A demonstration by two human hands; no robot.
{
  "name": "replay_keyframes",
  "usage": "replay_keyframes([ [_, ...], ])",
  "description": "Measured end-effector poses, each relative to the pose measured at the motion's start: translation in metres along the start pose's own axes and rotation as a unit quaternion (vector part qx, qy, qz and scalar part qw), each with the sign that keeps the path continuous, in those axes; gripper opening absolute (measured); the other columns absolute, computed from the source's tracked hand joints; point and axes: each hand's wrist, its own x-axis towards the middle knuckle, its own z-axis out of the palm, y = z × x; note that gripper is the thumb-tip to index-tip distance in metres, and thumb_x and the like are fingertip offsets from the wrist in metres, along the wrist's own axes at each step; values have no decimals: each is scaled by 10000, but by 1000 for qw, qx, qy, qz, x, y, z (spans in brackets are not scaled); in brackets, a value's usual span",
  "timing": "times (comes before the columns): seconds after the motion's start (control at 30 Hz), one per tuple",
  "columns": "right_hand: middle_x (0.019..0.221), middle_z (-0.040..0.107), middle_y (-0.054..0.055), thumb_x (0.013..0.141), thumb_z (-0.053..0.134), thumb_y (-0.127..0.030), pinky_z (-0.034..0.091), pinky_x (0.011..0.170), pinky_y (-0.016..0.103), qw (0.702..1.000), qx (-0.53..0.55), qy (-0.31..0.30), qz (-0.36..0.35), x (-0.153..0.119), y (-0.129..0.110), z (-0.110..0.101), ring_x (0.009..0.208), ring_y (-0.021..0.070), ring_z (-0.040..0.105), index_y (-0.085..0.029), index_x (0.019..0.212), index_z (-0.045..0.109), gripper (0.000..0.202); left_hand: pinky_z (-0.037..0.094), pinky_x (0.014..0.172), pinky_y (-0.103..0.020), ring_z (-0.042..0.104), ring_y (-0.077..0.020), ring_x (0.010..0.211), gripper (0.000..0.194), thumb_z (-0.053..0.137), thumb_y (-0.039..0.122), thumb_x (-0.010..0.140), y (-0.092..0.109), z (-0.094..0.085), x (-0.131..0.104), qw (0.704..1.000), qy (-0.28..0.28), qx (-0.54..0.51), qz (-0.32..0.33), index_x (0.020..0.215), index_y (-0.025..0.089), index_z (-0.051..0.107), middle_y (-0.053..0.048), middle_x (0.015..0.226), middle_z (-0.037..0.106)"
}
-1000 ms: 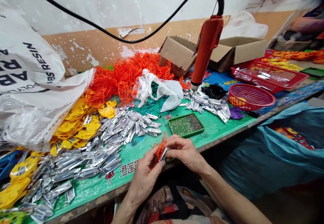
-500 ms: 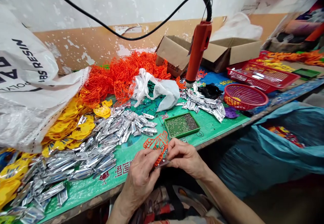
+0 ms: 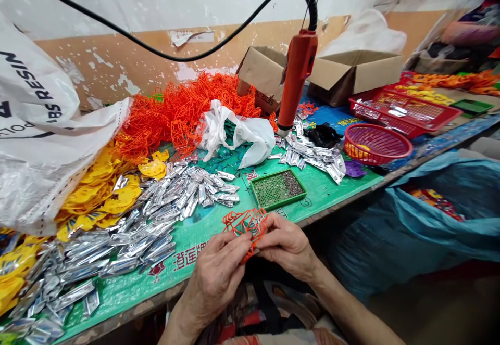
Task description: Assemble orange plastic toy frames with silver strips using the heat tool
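Note:
An orange plastic openwork frame [image 3: 245, 222] is held between both hands at the table's near edge. My left hand [image 3: 219, 269] pinches its lower left part, fingers closed. On the other side, my right hand [image 3: 288, 246] is closed on its right edge, thumb and fingertips together. The fingers hide the lower end of the frame, and any small part between them cannot be made out. Just beyond the hands lies a green tray [image 3: 278, 189] with small screws standing in its holes. An orange electric screwdriver [image 3: 297, 77] hangs above the table.
Silver pieces [image 3: 156, 220] and yellow parts [image 3: 97, 189] heap up on the left, beside a white sack [image 3: 47, 126]. Behind are a pile of orange frames [image 3: 183, 111], a white plastic bag [image 3: 255, 137] and cardboard boxes [image 3: 355, 69]. Red baskets [image 3: 377, 144] and a blue bag [image 3: 367, 241] are at right.
The orange frame has turned and lies lower and flatter between my hands. A flat silver piece seen at the fingertips earlier is now hidden. My right fingers have closed around the frame's edge.

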Motion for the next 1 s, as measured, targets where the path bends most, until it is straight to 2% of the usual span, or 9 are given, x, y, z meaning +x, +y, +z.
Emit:
replay_keyframes([
  [0.2,810,495,-12,802,748,-179,490,671,234,998,-50,36,-32,-10,-3,-1,751,113,542,-347,1013,754,271,560,816,-365,607,-223,947,476,539,-51,825,4,3,3,1000,10,-18,6,1266,127,556,-124,1137,741],
  [0.4,769,494,-2,806,743,-190,507,607,244,996,-63,53,-43,-12,-5,-1,694,119,546,-340,1017,764,259,568,794,-353,615,-220,923,427,546,-45,823,10,2,6,999,25,-20,17,1223,99,587,-143,1120,749],
  [0.6,787,491,-3,769,755,-99,517,578,261,996,-35,76,-30,-26,-4,4,682,128,575,-404,1077,739,434,585,782,-366,646,-226,925,408,517,-36,836,18,1,9,999,24,-18,16,1217,89,594,-162,1120,749],
  [0.77,777,470,-8,748,750,-34,499,582,270,994,-70,74,-41,-32,-6,2,685,130,553,-426,1132,708,551,594,743,-368,652,-226,901,377,503,-24,852,23,1,12,999,23,-19,15,1198,84,605,-164,1114,750],
  [1.0,743,446,-17,762,743,-52,445,519,259,989,-102,94,-58,-29,-10,3,625,113,505,-412,1119,717,507,600,769,-374,651,-229,927,380,496,-26,856,24,4,12,1000,20,-19,12,1208,76,595,-164,1125,745],
])
